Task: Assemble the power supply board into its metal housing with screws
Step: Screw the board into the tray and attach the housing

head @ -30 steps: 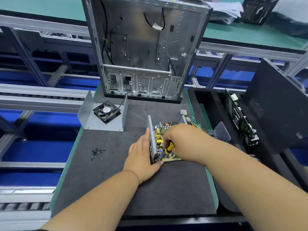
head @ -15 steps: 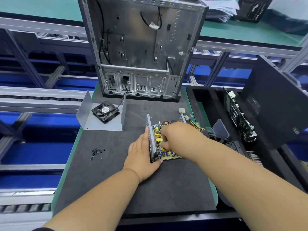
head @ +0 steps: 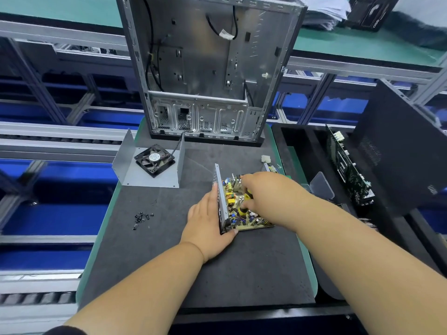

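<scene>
The power supply board (head: 238,209), yellow-green with crowded components, lies in its metal housing (head: 221,197) in the middle of the dark mat. My left hand (head: 208,221) presses flat against the housing's upright left wall, thumb at its near corner. My right hand (head: 263,193) reaches over the board and grips a yellow-and-black screwdriver (head: 244,206) that stands on the board. A small heap of black screws (head: 141,218) lies on the mat to the left. The second housing half (head: 145,175), grey sheet metal, holds a black fan (head: 154,160) at the back left.
An open computer case (head: 205,68) stands upright at the mat's far edge. To the right sit a black foam tray (head: 302,151) with a green circuit card (head: 348,170), a clear plastic box (head: 321,184) and a black panel (head: 399,151). Conveyor rails run along the left.
My right hand shifted slightly on the screwdriver over the board; its yellow handle shows again below my fingers. My left hand stayed against the housing wall.
</scene>
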